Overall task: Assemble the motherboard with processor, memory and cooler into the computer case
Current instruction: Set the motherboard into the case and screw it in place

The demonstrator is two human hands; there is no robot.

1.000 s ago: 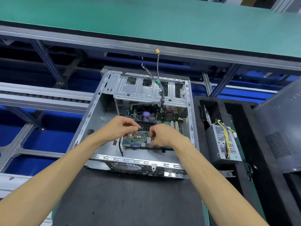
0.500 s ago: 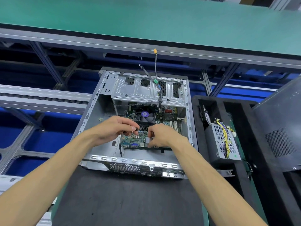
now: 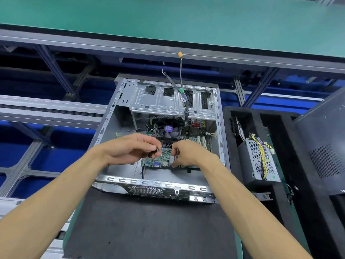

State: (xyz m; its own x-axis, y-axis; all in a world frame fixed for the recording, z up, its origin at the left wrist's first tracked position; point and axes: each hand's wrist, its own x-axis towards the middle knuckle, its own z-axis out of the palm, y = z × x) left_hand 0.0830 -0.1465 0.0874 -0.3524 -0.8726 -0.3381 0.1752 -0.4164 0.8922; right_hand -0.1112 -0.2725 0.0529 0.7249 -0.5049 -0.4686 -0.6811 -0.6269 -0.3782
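An open grey computer case point(image 3: 110, 116) lies on its side on a black mat. Inside it sits the green motherboard point(image 3: 166, 156), with a black cooler fan point(image 3: 169, 129) on top and white slots to the right. My left hand point(image 3: 128, 149) hovers over the board's near left part, its fingers curled and pinching a small dark part at the fingertips. My right hand point(image 3: 188, 153) grips the board's near edge by the rear ports, fingers curled down over it. Loose cables point(image 3: 183, 98) with a green plug stick up from the drive cage.
A power supply point(image 3: 259, 161) with yellow and purple wires stands in a black foam tray point(image 3: 233, 116) to the right. A dark perforated side panel point(image 3: 324, 146) leans at the far right. A green conveyor point(image 3: 168, 17) runs across the back. Black mat point(image 3: 149, 230) lies in front.
Both hands stay over the board's near edge. My left hand's fingertips have lifted slightly off the board, and the small dark part now shows between them.
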